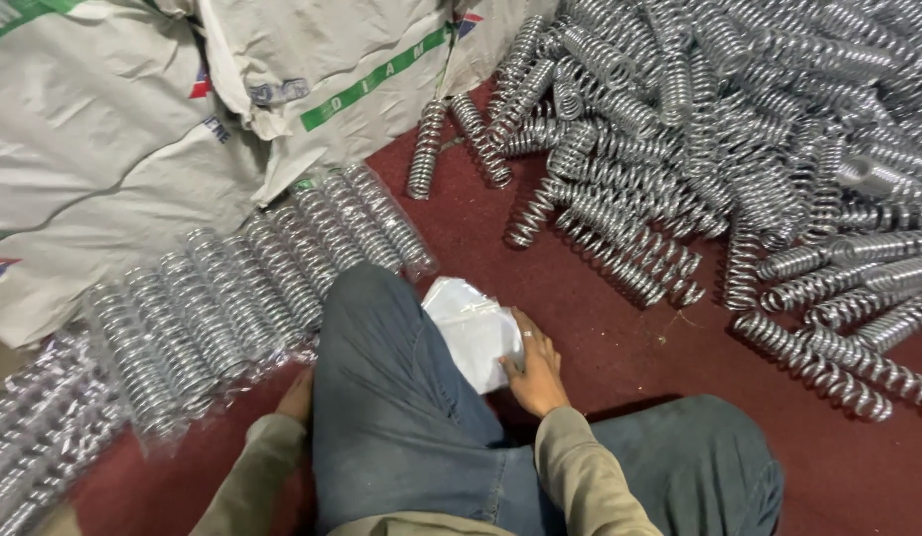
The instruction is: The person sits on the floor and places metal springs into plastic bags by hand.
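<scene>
My right hand (532,365) rests on a small stack of clear plastic bags (471,328) lying on the dark red floor (600,328) beside my raised knee (381,328), its fingers pinching the top bag's edge. Most of my left hand (298,399) is hidden behind my leg; only its back shows, close to a row of bagged steel coil springs (242,288). What the left hand holds cannot be seen. A big heap of loose silver coil springs (699,139) spreads over the floor to the upper right.
White woven sacks (113,129) with green stripes lie piled at the upper left, behind the bagged springs. More bagged springs (24,447) run off the lower left edge. Loose springs (828,367) reach down near my right leg.
</scene>
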